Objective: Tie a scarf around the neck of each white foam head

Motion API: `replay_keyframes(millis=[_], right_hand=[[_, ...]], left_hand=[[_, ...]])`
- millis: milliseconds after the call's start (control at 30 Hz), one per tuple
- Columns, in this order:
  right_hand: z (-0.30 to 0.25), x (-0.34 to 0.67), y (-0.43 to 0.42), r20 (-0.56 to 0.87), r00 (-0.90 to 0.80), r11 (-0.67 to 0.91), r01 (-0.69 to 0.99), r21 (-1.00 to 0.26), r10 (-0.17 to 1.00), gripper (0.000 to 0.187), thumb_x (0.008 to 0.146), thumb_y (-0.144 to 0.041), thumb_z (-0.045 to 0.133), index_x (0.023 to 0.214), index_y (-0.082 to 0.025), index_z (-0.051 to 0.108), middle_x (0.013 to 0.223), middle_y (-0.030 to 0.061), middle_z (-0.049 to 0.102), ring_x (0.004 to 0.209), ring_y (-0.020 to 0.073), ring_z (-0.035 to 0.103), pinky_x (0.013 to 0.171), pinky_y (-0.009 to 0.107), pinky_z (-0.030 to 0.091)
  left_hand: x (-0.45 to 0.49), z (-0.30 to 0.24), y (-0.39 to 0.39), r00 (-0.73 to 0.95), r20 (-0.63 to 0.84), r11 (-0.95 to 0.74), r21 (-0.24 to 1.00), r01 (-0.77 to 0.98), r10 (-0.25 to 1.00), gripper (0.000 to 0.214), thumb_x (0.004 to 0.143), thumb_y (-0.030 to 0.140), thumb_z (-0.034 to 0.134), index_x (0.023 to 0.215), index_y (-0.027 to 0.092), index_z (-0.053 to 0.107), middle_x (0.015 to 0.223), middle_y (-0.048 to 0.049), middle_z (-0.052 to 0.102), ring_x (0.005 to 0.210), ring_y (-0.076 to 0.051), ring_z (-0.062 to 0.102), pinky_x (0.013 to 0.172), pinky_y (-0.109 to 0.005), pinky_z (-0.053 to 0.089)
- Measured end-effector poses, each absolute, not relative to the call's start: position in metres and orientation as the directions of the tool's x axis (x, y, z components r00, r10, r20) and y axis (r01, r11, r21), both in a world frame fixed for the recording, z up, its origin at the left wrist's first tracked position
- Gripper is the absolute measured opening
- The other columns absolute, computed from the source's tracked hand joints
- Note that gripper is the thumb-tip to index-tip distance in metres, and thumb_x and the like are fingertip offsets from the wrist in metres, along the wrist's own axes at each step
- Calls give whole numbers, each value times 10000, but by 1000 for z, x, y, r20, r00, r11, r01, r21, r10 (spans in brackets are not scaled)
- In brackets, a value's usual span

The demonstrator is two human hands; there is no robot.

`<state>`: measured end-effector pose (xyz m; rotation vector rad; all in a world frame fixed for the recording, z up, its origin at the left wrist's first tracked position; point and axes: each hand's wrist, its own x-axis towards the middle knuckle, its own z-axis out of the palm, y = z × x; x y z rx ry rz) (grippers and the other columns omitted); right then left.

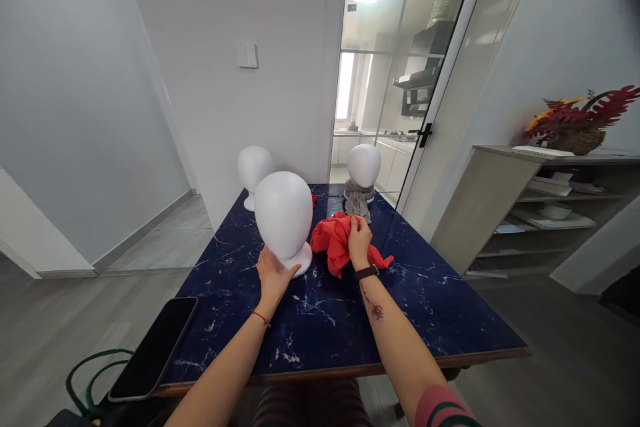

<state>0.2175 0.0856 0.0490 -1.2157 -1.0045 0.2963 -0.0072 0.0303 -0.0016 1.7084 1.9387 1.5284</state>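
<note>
A smooth white mannequin head (pixel 283 213) stands upright on its round base near the middle of the blue marbled table (pixel 315 340). My left hand (pixel 274 275) grips it low down, the thumb along the base and the fingers partly hidden behind the neck. Just right of it, a bunched red scarf (pixel 332 240) lies on the tabletop. The fingers of my right hand (pixel 359 240) are closed on its cloth, with one end trailing off to the right.
Behind stand a bare white mannequin head (pixel 255 165) on the left and another mannequin head (pixel 364 165) with a grey scarf (pixel 358 199) around its neck. A smartphone (pixel 154 348) sits at the left table edge. A glass door (pixel 380 93) and shelf unit (pixel 540 207) are beyond.
</note>
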Motion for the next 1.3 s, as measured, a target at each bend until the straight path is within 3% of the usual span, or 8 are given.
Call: replay_keyframes(millis=[200, 300, 433, 667, 933, 1067, 1167, 1300], right_hand=[[55, 216, 103, 168, 520, 382, -339, -860, 838, 205, 743, -383, 552, 729, -180, 580, 697, -24, 621, 699, 138, 568, 754, 288, 459], [75, 212, 90, 109, 383, 329, -576, -748, 917, 141, 775, -317, 538, 745, -190, 592, 743, -10, 663, 743, 138, 623, 779, 297, 505], [84, 200, 38, 91, 138, 164, -783, -600, 986, 183, 787, -325, 568, 897, -202, 645, 967, 15, 696, 956, 163, 633, 878, 322, 503], [18, 205, -50, -64, 444, 169, -466, -868, 894, 395, 666, -421, 700, 1011, -239, 638, 1153, 14, 624, 1075, 184, 565, 888, 296, 480], [0, 259, -86, 207, 527, 218, 42, -975, 825, 411, 794, -543, 531, 843, -148, 632, 821, 32, 637, 756, 157, 539, 710, 269, 439], [-10, 241, -106, 189, 570, 207, 32, -978, 800, 424, 791, -563, 525, 828, -154, 632, 810, 37, 643, 743, 167, 546, 688, 270, 449], [-6, 210, -129, 234, 560, 245, 57, -968, 795, 361, 854, -506, 475, 893, -184, 635, 875, 39, 660, 794, 179, 585, 708, 269, 470], [19, 165, -160, 486, 69, 451, 280, -847, 871, 239, 891, -346, 476, 1009, -240, 655, 1015, 45, 675, 942, 190, 617, 826, 284, 475]], left_hand=[[0, -11, -31, -465, 417, -126, 835, 536, 781, 536, 672, 316, 645, 1143, 152, 450, 1175, -123, 483, 1203, -316, 420, 1019, -539, 307], [21, -1, -65, -277, 299, -226, 937, 265, 913, 397, 755, 318, 588, 1115, 187, 481, 1132, -95, 530, 1099, -240, 529, 974, -458, 405], [55, 26, -83, -104, 264, -274, 956, -101, 959, 677, 731, 309, 655, 1327, 258, 338, 1341, -121, 441, 1212, -242, 475, 908, -376, 485], [53, 31, -81, -167, 4, -73, 908, -414, 986, 493, 697, 434, 684, 1051, 98, 614, 988, -125, 669, 836, -231, 645, 684, -330, 553], [-10, 18, -92, -626, 9, -323, 862, -390, 780, 326, 722, 445, 658, 850, 148, 610, 689, 18, 606, 569, -85, 547, 571, -208, 484], [-23, 12, -103, -667, 48, -272, 933, -235, 743, 504, 727, 425, 648, 1164, 209, 522, 1072, -55, 589, 827, -142, 604, 702, -264, 519], [-14, 7, -126, -677, 133, -172, 985, 10, 724, 875, 666, 394, 712, 1396, 294, 242, 1443, -116, 297, 1172, -243, 495, 890, -378, 487], [10, 1, -159, -380, -54, 12, 994, -113, 924, 546, 697, 493, 643, 1144, 187, 580, 1285, -131, 524, 1197, -292, 494, 996, -434, 425]])
